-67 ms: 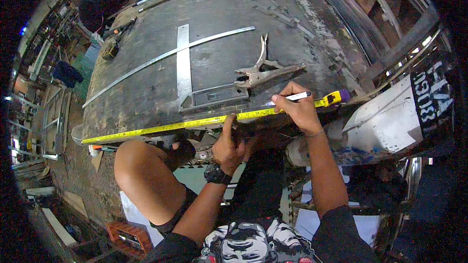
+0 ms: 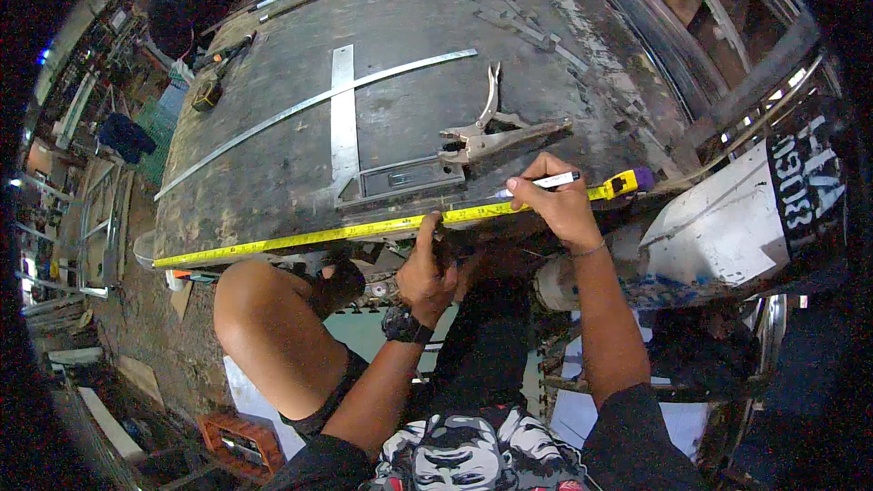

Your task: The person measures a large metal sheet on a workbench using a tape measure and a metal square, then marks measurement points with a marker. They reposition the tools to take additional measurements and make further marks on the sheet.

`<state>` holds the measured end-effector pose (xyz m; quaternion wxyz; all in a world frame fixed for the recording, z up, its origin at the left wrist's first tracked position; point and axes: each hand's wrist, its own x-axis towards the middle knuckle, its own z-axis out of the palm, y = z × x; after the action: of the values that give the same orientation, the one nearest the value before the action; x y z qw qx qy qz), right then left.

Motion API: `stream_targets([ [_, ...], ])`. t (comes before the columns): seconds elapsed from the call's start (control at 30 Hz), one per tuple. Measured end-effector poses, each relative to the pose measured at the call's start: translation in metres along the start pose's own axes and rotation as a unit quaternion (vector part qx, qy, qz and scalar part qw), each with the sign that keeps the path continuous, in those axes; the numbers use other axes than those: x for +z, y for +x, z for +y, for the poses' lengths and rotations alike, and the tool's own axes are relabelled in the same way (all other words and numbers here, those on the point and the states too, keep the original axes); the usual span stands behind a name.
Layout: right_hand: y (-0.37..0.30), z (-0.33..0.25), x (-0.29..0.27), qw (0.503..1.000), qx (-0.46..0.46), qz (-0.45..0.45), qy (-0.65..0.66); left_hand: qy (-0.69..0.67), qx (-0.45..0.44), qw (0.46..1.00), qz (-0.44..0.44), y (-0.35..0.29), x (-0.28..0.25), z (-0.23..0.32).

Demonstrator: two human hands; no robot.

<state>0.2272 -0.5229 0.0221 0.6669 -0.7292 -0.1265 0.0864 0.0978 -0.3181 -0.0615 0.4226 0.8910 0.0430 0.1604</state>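
Note:
A yellow tape measure (image 2: 338, 235) is drawn out along the near edge of the dark worktable, its yellow and black case with a purple end at the right. My left hand (image 2: 427, 277) is closed at that edge, one digit pressed on the blade and the other fingers curled below, partly hidden. My right hand (image 2: 562, 209) pinches a white marker (image 2: 555, 180), its tip low over the table just beyond the blade. Ahead of my hands lie locking pliers (image 2: 491, 135) with jaws leftward, beside the corner of a steel square (image 2: 344, 127).
A long thin metal strip (image 2: 241, 139) crosses the square. Small metal pieces (image 2: 546, 39) lie farther back on the worktable (image 2: 409, 18). Another tape measure (image 2: 207, 95) sits at the left edge. A white panel (image 2: 714, 218) stands at right, an orange crate (image 2: 238, 447) below left.

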Motion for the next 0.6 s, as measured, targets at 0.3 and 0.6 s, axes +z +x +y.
stream_targets([
  [0.3, 0.001, -0.011, 0.018, 0.998, -0.043, -0.023, -0.038, 0.009, 0.038, 0.999, 0.018, 0.008, 0.003, -0.003],
  [0.6, 0.005, -0.003, 0.012, 0.999, -0.039, -0.006, -0.006, 0.017, 0.039, 0.999, 0.032, 0.007, 0.005, 0.0],
])
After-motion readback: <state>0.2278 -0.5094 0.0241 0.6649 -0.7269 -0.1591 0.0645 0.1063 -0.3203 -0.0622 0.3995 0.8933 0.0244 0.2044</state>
